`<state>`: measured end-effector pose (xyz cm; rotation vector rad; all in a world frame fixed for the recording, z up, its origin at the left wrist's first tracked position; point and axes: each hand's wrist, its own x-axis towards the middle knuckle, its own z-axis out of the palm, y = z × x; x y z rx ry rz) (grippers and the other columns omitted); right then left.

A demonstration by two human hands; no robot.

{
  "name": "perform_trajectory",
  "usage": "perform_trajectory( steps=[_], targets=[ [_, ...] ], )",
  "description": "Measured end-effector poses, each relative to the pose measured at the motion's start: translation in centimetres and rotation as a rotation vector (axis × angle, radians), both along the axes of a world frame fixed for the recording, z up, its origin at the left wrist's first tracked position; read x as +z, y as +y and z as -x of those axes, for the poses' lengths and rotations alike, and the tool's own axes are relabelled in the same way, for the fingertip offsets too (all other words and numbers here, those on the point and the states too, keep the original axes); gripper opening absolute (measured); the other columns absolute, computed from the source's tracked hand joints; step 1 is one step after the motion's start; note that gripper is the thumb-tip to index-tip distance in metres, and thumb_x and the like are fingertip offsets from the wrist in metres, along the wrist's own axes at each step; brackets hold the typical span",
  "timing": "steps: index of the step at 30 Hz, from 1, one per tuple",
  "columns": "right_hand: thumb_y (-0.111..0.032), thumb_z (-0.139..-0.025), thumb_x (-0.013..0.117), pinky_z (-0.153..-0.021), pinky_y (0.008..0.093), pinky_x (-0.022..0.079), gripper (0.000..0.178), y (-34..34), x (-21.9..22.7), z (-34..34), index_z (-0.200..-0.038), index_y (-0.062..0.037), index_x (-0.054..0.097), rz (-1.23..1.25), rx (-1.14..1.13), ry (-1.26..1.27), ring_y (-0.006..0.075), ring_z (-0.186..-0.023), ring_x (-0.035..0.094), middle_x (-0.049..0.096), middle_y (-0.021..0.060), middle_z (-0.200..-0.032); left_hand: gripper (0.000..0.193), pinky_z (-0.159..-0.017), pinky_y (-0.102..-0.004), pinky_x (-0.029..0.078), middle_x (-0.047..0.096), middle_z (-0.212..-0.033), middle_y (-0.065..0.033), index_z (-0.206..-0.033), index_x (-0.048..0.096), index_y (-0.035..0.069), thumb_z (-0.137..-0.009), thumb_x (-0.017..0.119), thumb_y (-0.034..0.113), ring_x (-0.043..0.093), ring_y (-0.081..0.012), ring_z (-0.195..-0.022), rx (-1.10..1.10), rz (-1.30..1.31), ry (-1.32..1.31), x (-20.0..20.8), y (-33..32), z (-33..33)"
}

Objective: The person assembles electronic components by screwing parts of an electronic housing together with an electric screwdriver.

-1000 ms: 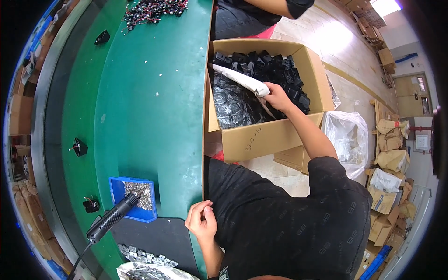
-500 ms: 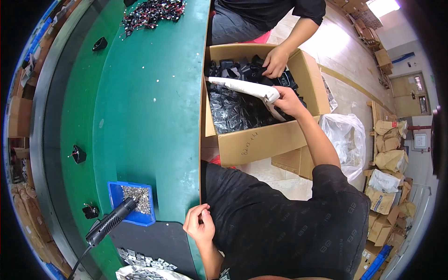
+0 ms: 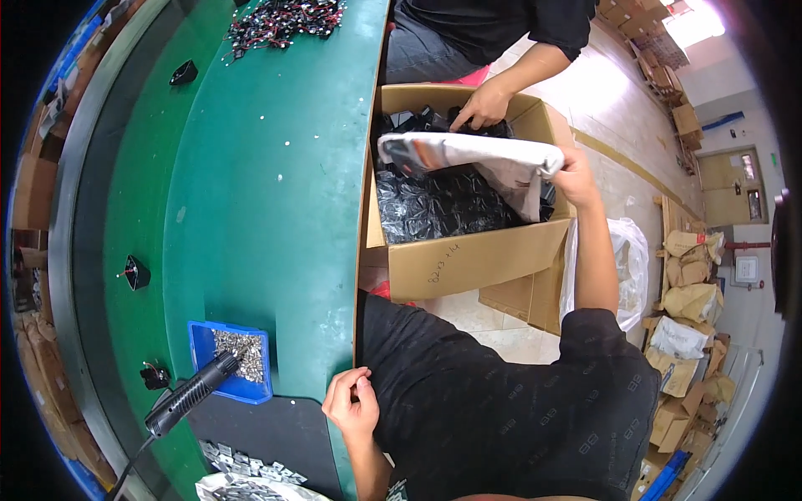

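My right hand (image 3: 576,177) grips one end of a white plastic bag (image 3: 484,152) with orange and dark print. The bag stretches across the open cardboard box (image 3: 476,265), over black plastic parts (image 3: 443,207) that look wrapped in film. Closed in a loose curl, my left hand (image 3: 352,402) rests at the edge of the green table (image 3: 259,225); nothing shows in its fingers. Near it on the table lie a blue tray (image 3: 266,367) of small metal pieces and a black electric screwdriver (image 3: 188,396), its tip over the tray.
Across the box, a co-worker's hand (image 3: 484,104) reaches in among the black parts. A heap of wired parts (image 3: 284,25) covers the table's far end. Flat metal pieces (image 3: 251,468) lie on a dark mat (image 3: 267,430). A clear plastic bag (image 3: 631,267) stands beside the box.
My right hand has moved right and slightly up with the white bag, whose printed side now shows. The co-worker's hand has shifted left and slightly up over the box. My left hand stays at the table edge.
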<state>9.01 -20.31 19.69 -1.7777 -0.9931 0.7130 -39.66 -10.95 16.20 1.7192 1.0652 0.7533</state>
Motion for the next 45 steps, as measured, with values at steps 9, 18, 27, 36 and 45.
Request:
perform_trajectory(
  steps=[9,18,27,36,45],
  targets=[
    [0.002,-0.074,0.067,-0.078,0.0262,0.047,0.02,-1.1,1.8,-1.3,-0.095,0.0006,0.067,-0.42,-0.028,0.104,0.0108,-0.086,0.06,0.067,0.0032,-0.094,0.008,-0.053,-0.0219,0.047,0.065,-0.076,-0.0105,-0.085,0.064,-0.003,-0.084,0.056,-0.002,0.058,-0.0119,-0.058,0.009,-0.008,0.003,0.4,0.0,-0.1],
    [-0.005,-0.082,0.066,-0.094,0.0361,0.046,0.043,0.3,4.5,-3.4,-0.122,0.0005,0.051,-0.821,-0.032,0.143,0.0219,-0.107,0.059,0.061,0.0109,-0.116,0.009,-0.048,-0.0212,0.041,0.066,-0.076,-0.0091,-0.086,0.066,0.0,-0.081,0.059,-0.002,0.056,-0.0105,-0.055,0.013,-0.048,-0.028,-0.2,-0.1,0.1],
    [-0.01,-0.094,0.05,-0.092,0.0371,0.048,0.025,-4.1,10.2,-8.1,-0.116,0.0,0.056,-0.987,-0.182,0.087,0.0226,-0.104,0.061,0.063,0.0114,-0.113,0.011,-0.052,-0.0204,0.045,0.064,-0.081,-0.0106,-0.089,0.063,-0.005,-0.086,0.053,-0.002,0.058,-0.011,-0.063,-0.014,0.001,-0.069,-0.5,-0.3,0.3],
    [-0.006,-0.082,0.067,-0.074,0.0324,0.05,0.022,-20.8,11.9,-19.2,-0.1,0.0047,0.06,-0.906,-1.496,-0.855,0.0198,-0.082,0.063,0.067,0.0117,-0.096,0.012,-0.053,-0.0214,0.046,0.064,-0.079,-0.0082,-0.089,0.063,-0.003,-0.089,0.053,0.002,0.058,-0.0117,-0.063,-0.03,-0.033,-0.023,-1.7,-0.5,1.4],
    [-0.008,-0.078,0.067,-0.076,0.0338,0.05,0.021,-25.3,15.1,-22.8,-0.096,0.0021,0.063,-0.773,-1.594,-1.174,0.0191,-0.084,0.065,0.068,0.0108,-0.093,0.014,-0.05,-0.0203,0.042,0.064,-0.077,-0.0069,-0.09,0.063,-0.002,-0.092,0.052,0.006,0.052,-0.008,-0.058,0.038,-0.085,0.113,-1.6,-0.2,-0.5]
  ],
)
